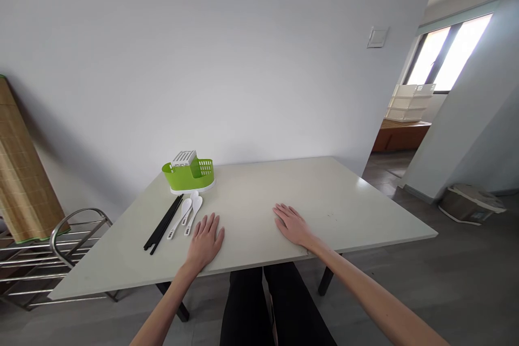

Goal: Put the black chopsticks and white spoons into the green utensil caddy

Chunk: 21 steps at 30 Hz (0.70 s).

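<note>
Both hands rest flat with fingers spread and empty, the left hand (206,240) just beside two white spoons (187,215) and black chopsticks (163,224) before the green cutlery drainer (188,172), the right hand (292,224) on bare surface (344,211); a pinch at the handle ends would likely lift each utensil cleanly.

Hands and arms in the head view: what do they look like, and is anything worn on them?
Both the left hand and the right hand are bare: no gloves, rings or watch visible. The forearms are bare too, with no sleeves in view. Below the table edge, black trousers show.
</note>
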Available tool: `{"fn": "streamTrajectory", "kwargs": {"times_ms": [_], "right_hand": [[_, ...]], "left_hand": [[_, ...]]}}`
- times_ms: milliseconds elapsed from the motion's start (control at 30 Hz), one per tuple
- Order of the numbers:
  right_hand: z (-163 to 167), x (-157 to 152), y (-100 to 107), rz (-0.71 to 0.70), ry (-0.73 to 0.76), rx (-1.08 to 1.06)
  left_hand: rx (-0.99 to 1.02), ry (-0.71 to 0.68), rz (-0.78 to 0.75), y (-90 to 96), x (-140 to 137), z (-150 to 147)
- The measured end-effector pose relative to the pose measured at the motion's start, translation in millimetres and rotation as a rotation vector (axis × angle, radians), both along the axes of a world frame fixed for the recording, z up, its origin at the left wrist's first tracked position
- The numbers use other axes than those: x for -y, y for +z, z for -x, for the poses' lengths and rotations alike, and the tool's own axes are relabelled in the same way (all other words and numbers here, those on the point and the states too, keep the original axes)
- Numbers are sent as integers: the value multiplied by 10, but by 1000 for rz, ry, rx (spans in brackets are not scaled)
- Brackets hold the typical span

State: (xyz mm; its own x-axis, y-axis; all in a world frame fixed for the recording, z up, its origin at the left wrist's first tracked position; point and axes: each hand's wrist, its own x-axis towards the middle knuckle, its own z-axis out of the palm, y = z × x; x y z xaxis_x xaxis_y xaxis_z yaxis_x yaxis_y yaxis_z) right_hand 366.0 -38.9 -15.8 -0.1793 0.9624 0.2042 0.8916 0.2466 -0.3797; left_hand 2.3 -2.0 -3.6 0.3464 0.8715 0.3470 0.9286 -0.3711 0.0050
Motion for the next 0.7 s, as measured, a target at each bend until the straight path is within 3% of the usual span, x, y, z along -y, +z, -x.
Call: {"fn": "streamTrajectory", "kwargs": {"times_ms": [700], "right_hand": [[-7, 6, -4, 12, 12, -1]], "left_hand": [[9, -2, 14, 15, 16, -7]]}}
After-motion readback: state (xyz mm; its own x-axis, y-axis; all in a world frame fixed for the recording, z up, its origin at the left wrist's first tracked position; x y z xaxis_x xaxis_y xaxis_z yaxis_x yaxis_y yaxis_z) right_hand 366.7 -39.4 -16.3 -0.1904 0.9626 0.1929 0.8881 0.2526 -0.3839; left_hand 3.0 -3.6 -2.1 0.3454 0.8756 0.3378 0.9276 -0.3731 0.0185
